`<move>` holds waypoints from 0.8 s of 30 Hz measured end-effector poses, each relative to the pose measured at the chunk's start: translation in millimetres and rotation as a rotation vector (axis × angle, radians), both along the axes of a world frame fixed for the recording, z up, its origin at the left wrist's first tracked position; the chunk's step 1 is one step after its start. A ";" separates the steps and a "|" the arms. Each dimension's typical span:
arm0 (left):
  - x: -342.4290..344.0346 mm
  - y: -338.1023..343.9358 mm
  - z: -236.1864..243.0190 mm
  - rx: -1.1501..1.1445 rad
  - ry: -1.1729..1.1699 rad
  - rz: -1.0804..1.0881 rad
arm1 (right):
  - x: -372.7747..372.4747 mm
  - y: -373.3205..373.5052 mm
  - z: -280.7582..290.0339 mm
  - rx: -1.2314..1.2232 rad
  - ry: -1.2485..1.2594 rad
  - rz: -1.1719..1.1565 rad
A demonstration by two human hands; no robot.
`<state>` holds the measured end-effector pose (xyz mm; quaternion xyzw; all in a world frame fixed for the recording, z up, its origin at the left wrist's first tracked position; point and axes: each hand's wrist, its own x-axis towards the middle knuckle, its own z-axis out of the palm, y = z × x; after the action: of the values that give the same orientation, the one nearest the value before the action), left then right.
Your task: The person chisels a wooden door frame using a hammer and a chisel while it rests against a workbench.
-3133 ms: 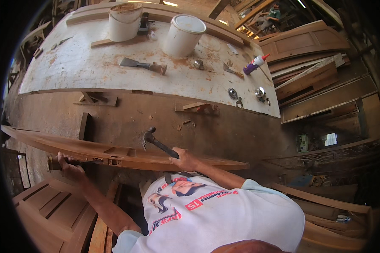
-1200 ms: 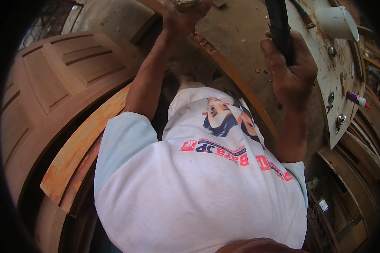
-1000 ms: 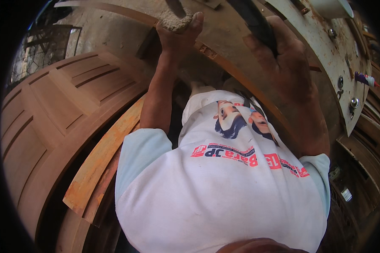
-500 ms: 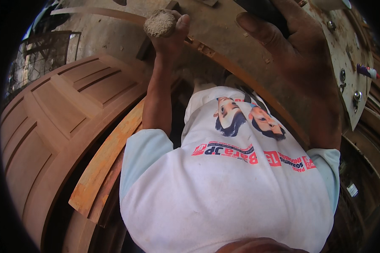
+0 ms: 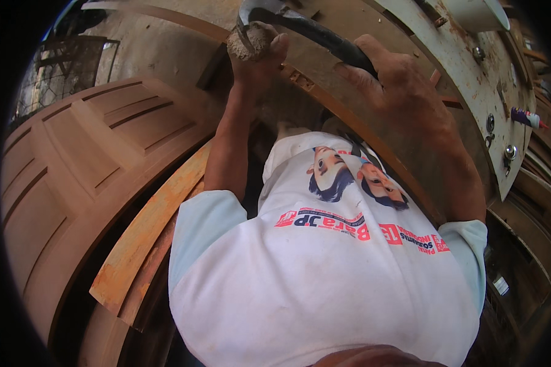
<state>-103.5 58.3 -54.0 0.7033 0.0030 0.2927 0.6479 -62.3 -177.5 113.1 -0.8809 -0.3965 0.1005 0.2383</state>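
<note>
My left hand (image 5: 251,70) is wrapped round a chisel (image 5: 249,41), of which only the frayed, round wooden butt shows; its blade is hidden. In my right hand (image 5: 404,85) is the dark handle of a claw hammer (image 5: 324,37). The hammer's curved metal claw overlaps the butt in view; I cannot tell if they touch. A long wooden beam (image 5: 361,119) with slots cut near its far end runs from beneath my left hand toward my right side.
A panelled wooden door (image 5: 86,153) lies at the left, beside orange-brown boards (image 5: 147,238). To the right, a pale worktop (image 5: 465,79) carries round metal hardware, a purple tube (image 5: 525,117) and a white container (image 5: 480,15). A metal frame (image 5: 73,67) stands at the far left.
The right hand has moved forward and left, swinging the hammer down so its head comes over the chisel butt. My left hand has shifted slightly right with the chisel.
</note>
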 end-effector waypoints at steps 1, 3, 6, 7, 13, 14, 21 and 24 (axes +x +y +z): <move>2.5 -5.4 10.1 -0.076 -0.052 -0.020 | -0.1 2.9 9.0 0.091 -0.024 0.008; 0.6 -6.0 10.9 -0.038 -0.054 0.049 | 0.5 8.2 26.6 0.305 -0.055 0.017; -6.5 2.5 0.0 -0.002 0.035 0.013 | 4.8 14.4 28.8 0.568 -0.009 0.006; -1.6 3.9 -2.3 0.038 0.048 -0.001 | 8.3 11.1 21.2 0.552 -0.032 -0.004; -9.4 -7.6 18.7 0.042 0.018 -0.083 | 1.6 -11.3 -10.2 -0.051 -0.126 0.132; -8.8 -2.7 26.9 0.047 0.052 -0.073 | 0.0 -10.5 -8.5 -0.033 -0.121 0.131; 17.1 65.0 -6.4 -0.662 -0.215 0.418 | -32.6 -38.7 -69.6 0.120 0.283 -0.177; 12.2 67.5 5.1 -0.852 -0.333 0.405 | -42.9 -58.6 -87.0 0.039 0.295 -0.241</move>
<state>-91.3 125.8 -49.0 0.3051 0.1553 0.4935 0.7996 -105.2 -236.2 26.2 -0.8929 -0.2507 0.1916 0.3213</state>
